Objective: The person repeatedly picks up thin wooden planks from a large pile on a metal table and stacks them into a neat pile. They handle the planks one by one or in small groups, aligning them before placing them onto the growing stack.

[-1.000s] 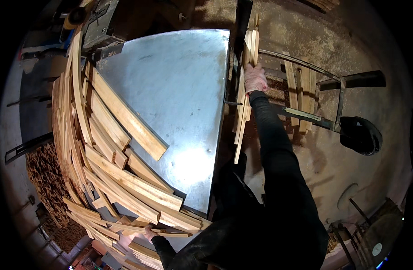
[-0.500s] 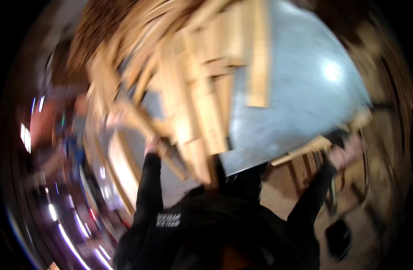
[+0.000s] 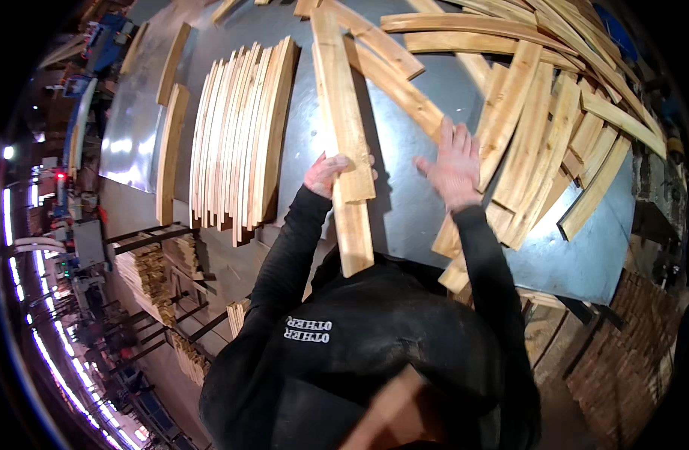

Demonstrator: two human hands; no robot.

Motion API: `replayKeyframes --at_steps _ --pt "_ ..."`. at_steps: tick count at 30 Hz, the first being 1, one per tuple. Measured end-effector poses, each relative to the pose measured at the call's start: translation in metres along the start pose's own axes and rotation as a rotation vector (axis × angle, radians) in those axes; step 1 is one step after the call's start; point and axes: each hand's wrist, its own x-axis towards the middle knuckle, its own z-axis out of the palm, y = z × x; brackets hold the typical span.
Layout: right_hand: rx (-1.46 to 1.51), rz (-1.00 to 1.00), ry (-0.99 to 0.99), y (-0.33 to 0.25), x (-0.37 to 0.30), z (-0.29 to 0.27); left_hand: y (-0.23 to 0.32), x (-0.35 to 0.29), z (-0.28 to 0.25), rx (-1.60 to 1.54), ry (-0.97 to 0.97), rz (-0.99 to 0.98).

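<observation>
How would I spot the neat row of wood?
Find the shiny table. On it, to the left of the person's left hand, is the row of boards. Its pieces sit packed tightly side by side, unlike the messy pile on the right.

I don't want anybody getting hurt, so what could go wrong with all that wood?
The left hand grips overlapping boards whose ends don't line up, so one might slip out. The right hand is bare and spread beside the heap, so a splinter could prick it. Boards in that heap lie across each other, so pulling one might make others slide.
</observation>
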Motion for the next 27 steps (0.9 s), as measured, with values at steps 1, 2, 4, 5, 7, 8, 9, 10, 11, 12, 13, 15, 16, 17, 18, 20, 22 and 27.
replayKeyframes --at_steps 1,2,4,5,7,8,9,10,11,12,13,15,16,17,18,20,22,27 --pt "-0.166 -0.013 -0.028 -0.005 0.022 0.015 0.004 0.001 -0.014 -0.014 0.003 -0.029" --pt "-0.057 0.105 -0.104 -0.019 0.042 0.012 -0.002 0.005 -0.050 -0.168 -0.005 -0.102" --pt "-0.064 0.192 -0.161 -0.037 0.066 0.016 0.015 0.004 -0.056 0.179 0.098 -0.026" --pt "0.021 0.175 -0.283 -0.046 0.065 0.014 0.014 0.006 -0.062 0.248 0.121 -0.002" --pt "0.213 0.128 -0.520 -0.073 0.066 0.007 0.017 0.009 -0.090 0.123 0.147 0.027" --pt "0.543 0.122 -0.541 -0.077 0.053 0.016 0.025 0.012 -0.084 0.223 0.155 0.026" --pt "0.688 -0.028 -0.444 -0.077 0.041 0.041 0.033 0.015 -0.076 0.325 0.159 0.023" --pt "0.850 -0.048 -0.434 -0.094 0.037 0.045 0.030 0.021 -0.075 0.519 0.234 0.057" --pt "1.011 -0.068 -0.429 -0.111 0.032 0.048 0.025 0.027 -0.075 0.717 0.306 0.093" --pt "1.197 0.052 -0.511 -0.154 0.033 0.035 0.007 0.036 -0.093 0.772 0.363 0.214" --pt "1.385 0.189 -0.584 -0.178 0.032 0.028 0.014 0.032 -0.086 0.531 0.350 0.233" --pt "0.948 0.230 -0.540 -0.187 0.035 0.024 0.028 0.023 -0.086 0.260 0.543 0.069" --pt "0.942 0.233 -0.629 -0.185 0.036 0.015 0.025 0.026 -0.107 0.199 0.499 0.082" --pt "0.933 0.236 -0.719 -0.183 0.036 -0.002 0.020 0.030 -0.125 0.138 0.457 0.095" --pt "0.927 0.244 -0.807 -0.176 0.032 -0.013 0.046 0.025 -0.101 -0.045 0.491 -0.038" --pt "0.856 0.020 -0.734 -0.162 0.000 0.002 0.051 0.043 -0.100 0.265 0.624 -0.021" --pt "0.678 -0.165 -0.707 -0.160 0.001 -0.005 0.057 0.056 -0.092 0.836 0.724 -0.074" --pt "0.220 -0.015 -0.229 -0.111 0.134 0.003 0.040 0.071 -0.123 0.864 0.552 -0.067"
